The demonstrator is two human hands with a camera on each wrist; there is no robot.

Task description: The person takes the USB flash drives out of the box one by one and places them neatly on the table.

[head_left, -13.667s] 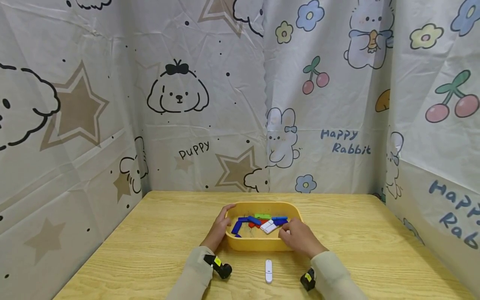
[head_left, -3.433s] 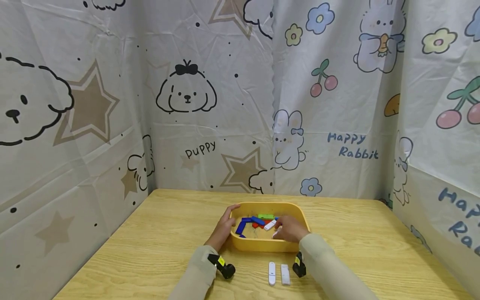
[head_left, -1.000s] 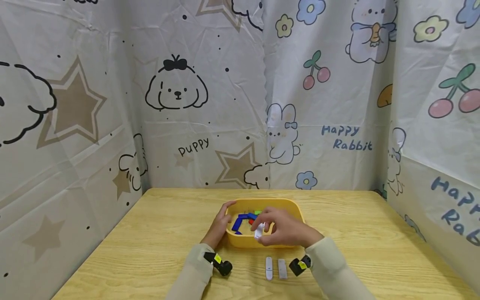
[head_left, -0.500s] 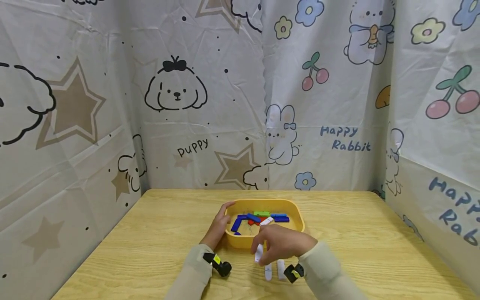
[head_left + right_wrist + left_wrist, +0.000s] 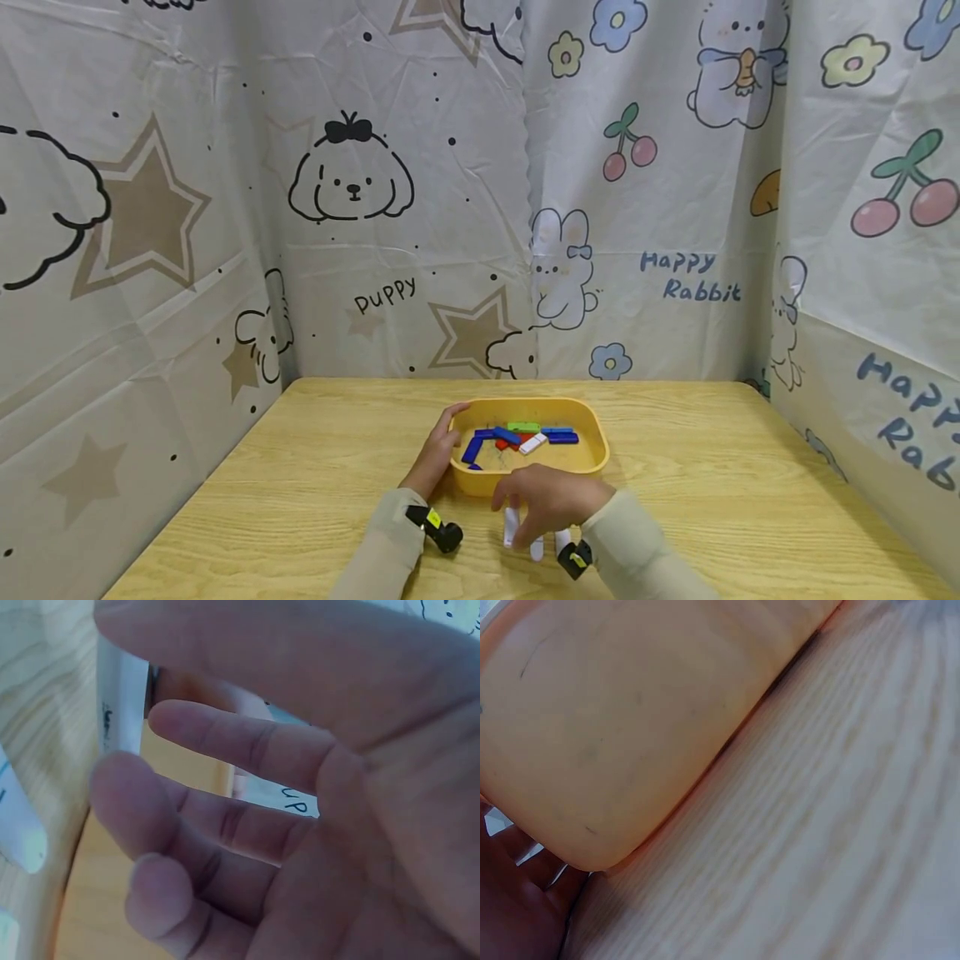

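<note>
My left hand (image 5: 435, 450) grips the left end of a yellow plastic tub (image 5: 517, 485), thumb at the rim and fingers along the outer wall. In the left wrist view the tub's wall (image 5: 630, 735) fills the upper left. My right hand (image 5: 555, 500) is in front of the tub, low over the table, thumb and fingertips at the ends of a white stick (image 5: 511, 527) that looks like a USB stick. Dark print shows on this USB stick (image 5: 120, 705) in the right wrist view. Two more white sticks, one (image 5: 537, 550) beside it and one (image 5: 562, 540) further right, are partly hidden.
Inside the tub are several blue sticks (image 5: 472, 450), a green one (image 5: 523, 427), red pieces (image 5: 517, 442) and a white stick (image 5: 533, 443). The wooden table (image 5: 345, 433) has a printed curtain (image 5: 375, 333) along its back and sides.
My right hand took a white USB stick from the tub and brought it toward me, down to the left of the two on the table. The left hand stays on the tub.
</note>
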